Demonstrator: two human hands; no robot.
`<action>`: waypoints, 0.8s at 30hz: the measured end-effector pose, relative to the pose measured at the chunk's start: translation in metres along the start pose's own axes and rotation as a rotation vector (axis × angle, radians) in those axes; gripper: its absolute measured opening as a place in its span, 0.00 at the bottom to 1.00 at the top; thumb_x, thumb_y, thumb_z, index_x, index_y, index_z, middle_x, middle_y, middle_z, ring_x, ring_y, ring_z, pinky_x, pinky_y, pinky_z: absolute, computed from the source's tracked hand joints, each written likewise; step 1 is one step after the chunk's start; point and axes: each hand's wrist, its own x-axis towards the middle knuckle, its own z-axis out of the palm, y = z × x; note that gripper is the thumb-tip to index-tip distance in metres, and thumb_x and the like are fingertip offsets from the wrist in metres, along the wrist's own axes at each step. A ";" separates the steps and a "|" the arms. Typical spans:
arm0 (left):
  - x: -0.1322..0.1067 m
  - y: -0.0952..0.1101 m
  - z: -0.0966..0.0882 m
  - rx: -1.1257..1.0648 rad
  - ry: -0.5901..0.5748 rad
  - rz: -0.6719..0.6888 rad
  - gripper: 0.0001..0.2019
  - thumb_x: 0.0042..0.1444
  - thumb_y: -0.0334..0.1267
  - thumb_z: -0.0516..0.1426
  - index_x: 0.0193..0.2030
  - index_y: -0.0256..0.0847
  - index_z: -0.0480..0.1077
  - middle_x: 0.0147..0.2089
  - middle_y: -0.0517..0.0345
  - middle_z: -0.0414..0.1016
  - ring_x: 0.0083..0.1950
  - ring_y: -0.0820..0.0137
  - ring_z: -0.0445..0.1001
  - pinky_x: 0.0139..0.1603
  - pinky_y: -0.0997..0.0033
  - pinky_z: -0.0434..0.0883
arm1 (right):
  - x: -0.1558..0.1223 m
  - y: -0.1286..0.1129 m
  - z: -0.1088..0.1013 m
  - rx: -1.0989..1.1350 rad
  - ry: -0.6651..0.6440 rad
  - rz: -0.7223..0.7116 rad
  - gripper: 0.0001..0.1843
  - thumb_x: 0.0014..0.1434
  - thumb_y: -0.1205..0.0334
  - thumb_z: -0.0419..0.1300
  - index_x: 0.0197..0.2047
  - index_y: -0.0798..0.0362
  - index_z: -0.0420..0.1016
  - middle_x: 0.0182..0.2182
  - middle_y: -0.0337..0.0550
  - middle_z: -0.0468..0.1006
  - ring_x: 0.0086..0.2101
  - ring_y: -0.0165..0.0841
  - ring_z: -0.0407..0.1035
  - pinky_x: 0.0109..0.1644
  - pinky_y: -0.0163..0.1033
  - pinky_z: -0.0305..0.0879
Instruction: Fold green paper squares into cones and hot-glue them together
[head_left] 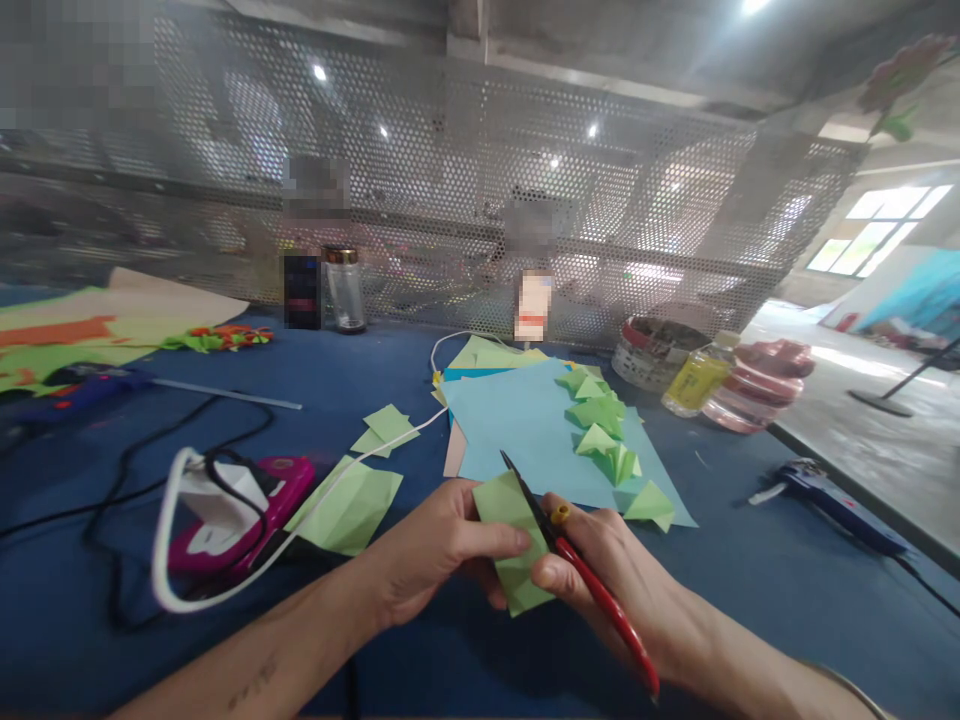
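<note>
My left hand [442, 550] pinches a folded light-green paper piece [510, 530] between thumb and fingers, low in the middle of the view. My right hand [607, 570] grips red-handled scissors [570, 555]; their dark blades lie across the green piece, pointing up and left. Just beyond the hands lies a light-blue paper sheet [525, 420] with several small folded green shapes [600, 415] along its right side. Another folded green sheet [349, 505] lies flat to the left of my left hand.
On the blue table [750, 570]: a pink device [240, 510] with a white cable and black cords at left, a blue glue gun [840, 505] at right, a yellow bottle [694, 380], a tape roll [652, 350], jars [345, 290] by the perforated metal screen.
</note>
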 end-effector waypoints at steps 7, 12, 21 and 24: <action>0.000 0.000 0.001 0.001 0.005 0.008 0.12 0.47 0.36 0.65 0.38 0.32 0.79 0.30 0.54 0.76 0.28 0.73 0.72 0.21 0.82 0.70 | -0.001 0.007 0.006 -0.013 0.061 0.031 0.32 0.63 0.32 0.41 0.33 0.54 0.64 0.23 0.36 0.65 0.21 0.26 0.57 0.23 0.32 0.55; -0.001 0.005 -0.005 -0.018 0.086 0.076 0.09 0.48 0.36 0.65 0.34 0.32 0.78 0.27 0.56 0.76 0.26 0.74 0.71 0.21 0.81 0.71 | -0.009 0.008 -0.002 -0.076 0.074 0.123 0.29 0.67 0.36 0.42 0.28 0.52 0.59 0.19 0.31 0.59 0.19 0.24 0.52 0.22 0.32 0.49; 0.004 0.010 -0.021 -0.045 0.323 0.179 0.10 0.51 0.36 0.64 0.41 0.36 0.78 0.32 0.55 0.79 0.29 0.73 0.74 0.22 0.81 0.71 | -0.037 0.008 -0.036 -0.412 -0.071 0.341 0.22 0.64 0.39 0.50 0.34 0.50 0.66 0.21 0.37 0.71 0.20 0.30 0.62 0.23 0.35 0.54; 0.005 0.010 -0.020 -0.049 0.344 0.173 0.10 0.51 0.36 0.64 0.40 0.38 0.78 0.34 0.56 0.80 0.29 0.73 0.74 0.22 0.81 0.71 | -0.058 0.028 -0.059 -0.555 0.093 0.454 0.20 0.61 0.40 0.53 0.36 0.48 0.68 0.20 0.41 0.74 0.20 0.35 0.68 0.24 0.37 0.57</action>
